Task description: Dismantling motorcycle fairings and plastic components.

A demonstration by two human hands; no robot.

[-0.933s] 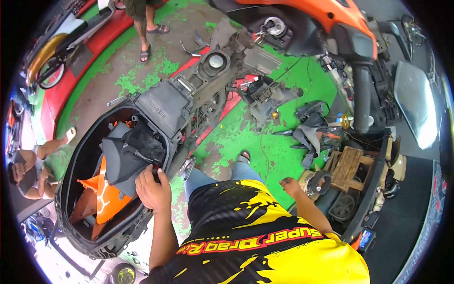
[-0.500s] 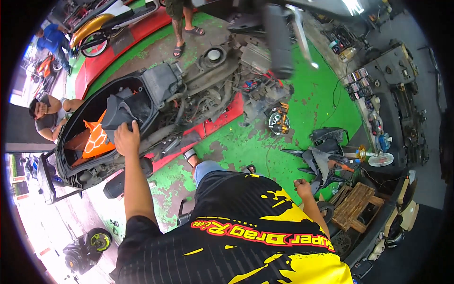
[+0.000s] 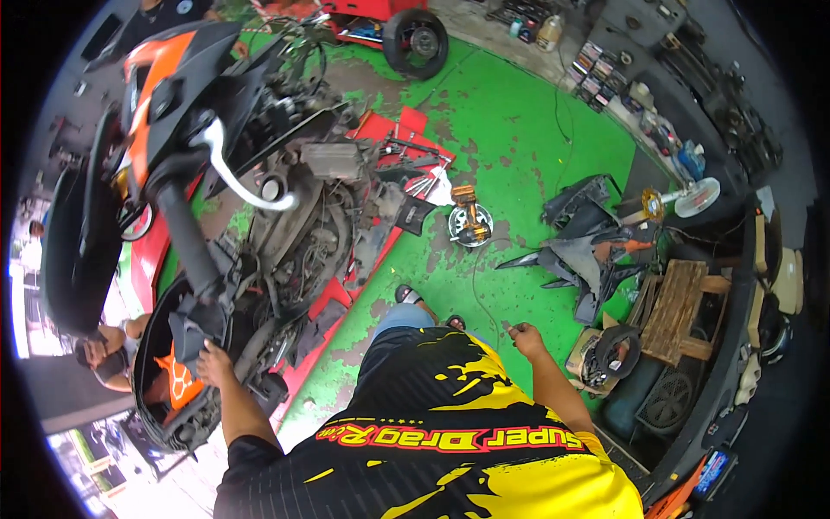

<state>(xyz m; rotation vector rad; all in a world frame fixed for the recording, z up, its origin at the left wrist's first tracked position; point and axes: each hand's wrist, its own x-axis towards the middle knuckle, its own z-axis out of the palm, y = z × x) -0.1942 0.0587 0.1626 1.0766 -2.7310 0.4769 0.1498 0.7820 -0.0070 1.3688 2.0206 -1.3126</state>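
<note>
A partly stripped scooter (image 3: 298, 233) stands on my left, its engine and hoses bare. My left hand (image 3: 214, 365) is closed on the edge of a black plastic panel (image 3: 192, 333) in the open storage bin (image 3: 151, 424) at the scooter's rear. Beside that panel, an orange panel (image 3: 179, 385) with pale lines lies in the bin. Above the bin hang the black handlebar grip (image 3: 184, 229) and its silver lever (image 3: 232, 177). Over the green floor to my right, my right hand (image 3: 525, 340) has curled fingers; anything inside them is too small to make out.
An orange power tool (image 3: 468, 218) lies on a round metal part. Dark fairing pieces (image 3: 588, 255) and a wooden stool (image 3: 674, 316) are at right. Tools lie on the red mat (image 3: 411, 130); a red cart (image 3: 354, 19) and wheel (image 3: 417, 45) stand behind. Another person (image 3: 108, 359) is beyond the bin.
My view has swung to the right, and the handlebar now appears at left, over the scooter. My left hand stays at the black panel; my right hand remains curled.
</note>
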